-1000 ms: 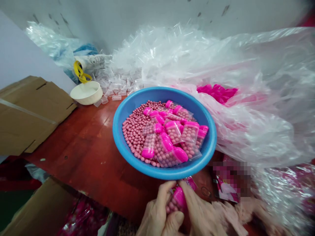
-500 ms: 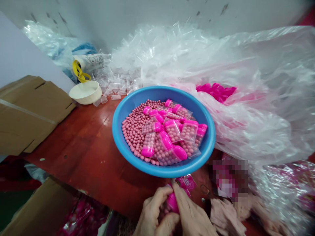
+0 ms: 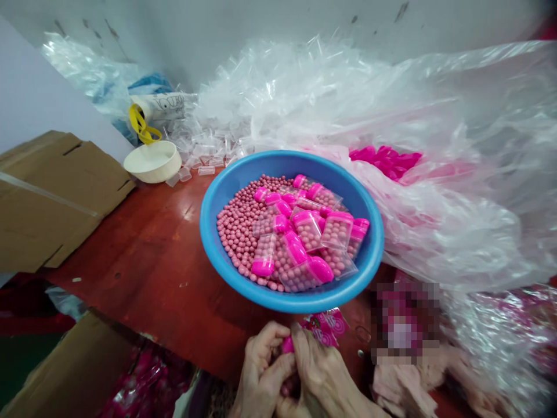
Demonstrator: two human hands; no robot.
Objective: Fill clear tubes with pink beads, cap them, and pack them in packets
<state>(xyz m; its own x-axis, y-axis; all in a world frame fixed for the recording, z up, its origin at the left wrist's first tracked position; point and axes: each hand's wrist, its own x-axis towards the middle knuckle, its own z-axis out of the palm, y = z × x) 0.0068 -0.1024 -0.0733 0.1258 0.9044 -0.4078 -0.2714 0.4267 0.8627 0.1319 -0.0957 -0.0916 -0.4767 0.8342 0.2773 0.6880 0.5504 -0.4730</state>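
At the front edge of the table, my left hand (image 3: pixel 263 371) and my right hand (image 3: pixel 324 368) close together around a small candy box (image 3: pixel 288 345). Its pink cap and some pink balls show between the fingers; the rest is hidden. Printed pink labels (image 3: pixel 334 323) lie just beyond my right hand's knuckles. Straight ahead stands a blue basin (image 3: pixel 208 232) with loose pink candy balls (image 3: pixel 237 232) on its left side. Filled clear boxes with pink caps (image 3: pixel 337 232) are heaped on its right side.
Empty clear boxes (image 3: pixel 206 151) pile up behind the basin. A plastic bag with pink caps (image 3: pixel 387 161) lies at the right. Left are a white round tray (image 3: pixel 153 168), yellow tape ring (image 3: pixel 139 125) and cardboard box (image 3: pixel 56 197). A crumpled cloth (image 3: pixel 402 386) sits at right front.
Both hands have turned and drawn closer round the candy box, so less of its pink cap shows. More of the printed labels is in sight. The basin and its contents look the same.
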